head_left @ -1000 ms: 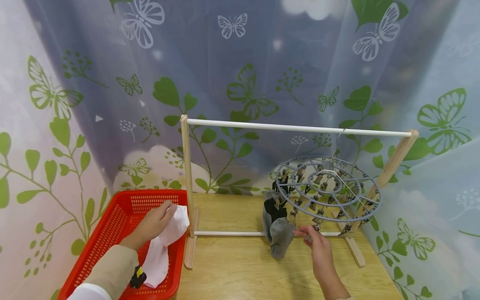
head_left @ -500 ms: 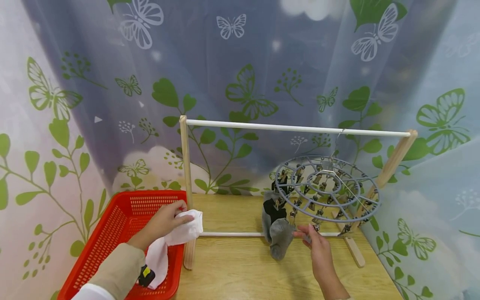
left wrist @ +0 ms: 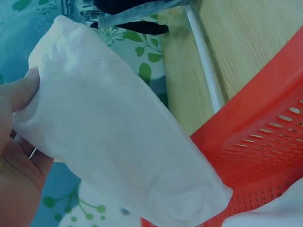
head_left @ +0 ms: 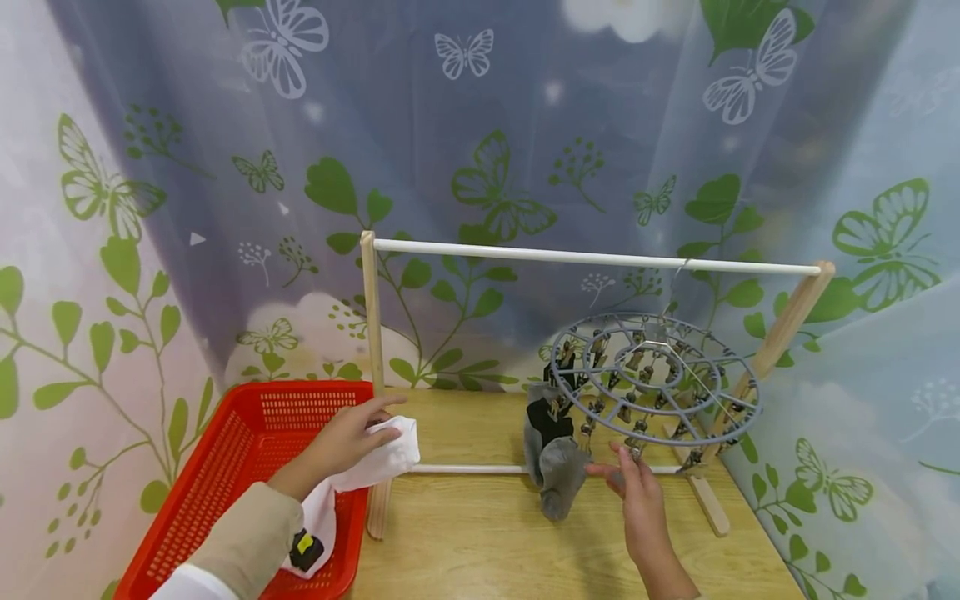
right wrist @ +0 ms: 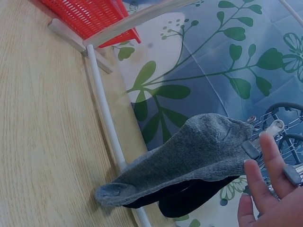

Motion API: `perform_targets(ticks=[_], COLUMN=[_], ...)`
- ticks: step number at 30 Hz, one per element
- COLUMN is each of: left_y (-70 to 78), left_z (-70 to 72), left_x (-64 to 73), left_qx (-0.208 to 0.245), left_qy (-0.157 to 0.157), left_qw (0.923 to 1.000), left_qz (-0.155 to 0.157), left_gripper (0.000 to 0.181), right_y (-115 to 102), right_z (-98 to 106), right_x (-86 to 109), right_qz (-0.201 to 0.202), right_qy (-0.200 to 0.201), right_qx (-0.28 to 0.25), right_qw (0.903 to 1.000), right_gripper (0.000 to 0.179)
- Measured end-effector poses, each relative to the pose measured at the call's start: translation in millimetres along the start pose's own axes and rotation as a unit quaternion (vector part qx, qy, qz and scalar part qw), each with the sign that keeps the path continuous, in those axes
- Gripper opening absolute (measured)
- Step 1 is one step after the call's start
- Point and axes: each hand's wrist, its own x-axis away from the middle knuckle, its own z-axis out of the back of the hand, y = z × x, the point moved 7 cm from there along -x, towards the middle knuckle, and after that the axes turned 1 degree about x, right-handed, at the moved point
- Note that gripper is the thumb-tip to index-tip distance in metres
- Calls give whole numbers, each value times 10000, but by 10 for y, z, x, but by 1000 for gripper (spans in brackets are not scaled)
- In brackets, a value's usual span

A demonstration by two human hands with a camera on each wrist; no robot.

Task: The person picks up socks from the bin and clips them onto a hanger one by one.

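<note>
My left hand (head_left: 352, 437) pinches a pale pinkish-white sock (head_left: 393, 454) over the right rim of the red basket (head_left: 247, 387). In the left wrist view this sock (left wrist: 113, 127) hangs flat from the thumb and fingers. Another pale piece of cloth (head_left: 321, 504) lies below it in the basket. My right hand (head_left: 643, 508) is beside the round clip hanger (head_left: 656, 379), its visible fingers extended near the clips (right wrist: 251, 149); the thumb is hidden. A grey sock (right wrist: 189, 151) hangs from a clip just left of those fingers. Dark cloth (head_left: 546, 421) hangs behind it.
A wooden rack with a white top rail (head_left: 525, 252) bears the hanger at its right side. Its lower white bar (head_left: 465, 469) runs low across the wooden table (head_left: 465, 542). A patterned curtain (head_left: 420, 167) surrounds the back and sides.
My left hand has moved right with the pale sock, from above the basket to past its right rim. My right hand stays by the hanger, its fingers slightly more spread.
</note>
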Motion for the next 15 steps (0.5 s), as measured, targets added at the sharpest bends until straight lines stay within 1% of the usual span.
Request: perform_targets(ticks=[1, 3, 6, 8, 10, 13, 15], left_y=[10, 26, 46, 53, 53, 61, 78], left_z=[-1, -6, -12, -13, -8, -3, -12], left_x=[-4, -15, -38, -55, -71, -88, -100], left_qx=[-56, -141, 8, 259, 531, 684, 747], left_qy=[1, 7, 56, 153, 274, 443, 468], left_qw=[10000, 9999, 9999, 9995, 9982, 9964, 9956], left_qz=[-36, -81, -114, -34, 73, 242, 313], left_gripper=[37, 32, 19, 13, 10, 12, 14], right_y=[-4, -8, -8, -2, -3, -14, -25], right_z=[-4, -7, -7, -3, -2, -10, -15], right_x=[-2, -1, 0, 1, 0, 1, 2], right_qz=[9, 13, 15, 28, 80, 224, 334], right_qy=[-8, -23, -14, -17, -25, -56, -60], right_qx=[-42, -77, -56, -70, -99, -118, 12], right_qw=[10000, 10000, 10000, 10000, 9999, 9997, 9994], right_gripper=[64, 61, 57, 58, 60, 63, 63])
